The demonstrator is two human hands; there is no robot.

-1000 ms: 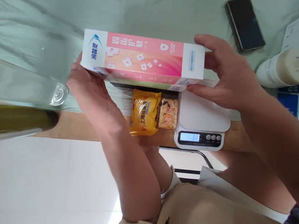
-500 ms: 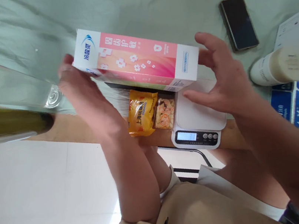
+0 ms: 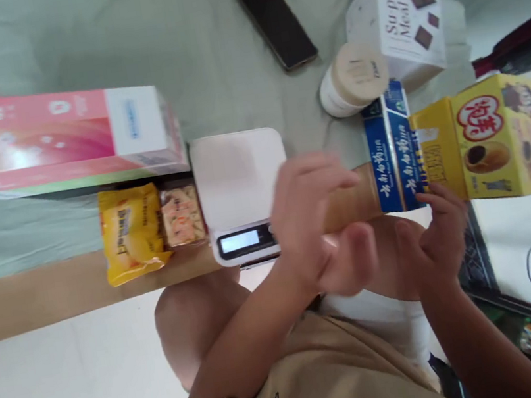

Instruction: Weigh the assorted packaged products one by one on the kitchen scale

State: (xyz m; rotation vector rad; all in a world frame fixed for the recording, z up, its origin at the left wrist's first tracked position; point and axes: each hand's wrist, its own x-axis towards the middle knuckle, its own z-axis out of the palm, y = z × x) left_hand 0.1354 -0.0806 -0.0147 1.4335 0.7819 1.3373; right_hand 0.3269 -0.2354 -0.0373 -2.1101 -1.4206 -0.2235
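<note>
My left hand (image 3: pixel 306 219), smeared a little by motion, hangs over the front right corner of a white digital scale (image 3: pixel 243 182), fingers apart and nothing in them. My right hand (image 3: pixel 444 239) is open at the lower end of two upright-lettered blue boxes (image 3: pixel 392 160). Its fingertips reach the near edge of the right one; whether they press on it I cannot tell. Left of the scale lie a clear-wrapped nut snack (image 3: pixel 182 217) and a yellow snack packet (image 3: pixel 131 232). Behind these, a pink and white toothpaste carton (image 3: pixel 85 129) lies on its side.
A black phone (image 3: pixel 277 24) lies on the green cloth (image 3: pixel 203 48). At the right stand a bottle with a beige cap (image 3: pixel 352 79), a white "Super Meal" box (image 3: pixel 409 24) and a yellow snack box (image 3: pixel 510 136). The table's wooden edge (image 3: pixel 60 296) runs along the front.
Both hands have left the pink carton, which now rests on the table left of the scale. They have moved right, toward the blue boxes, and the view has turned right too.
</note>
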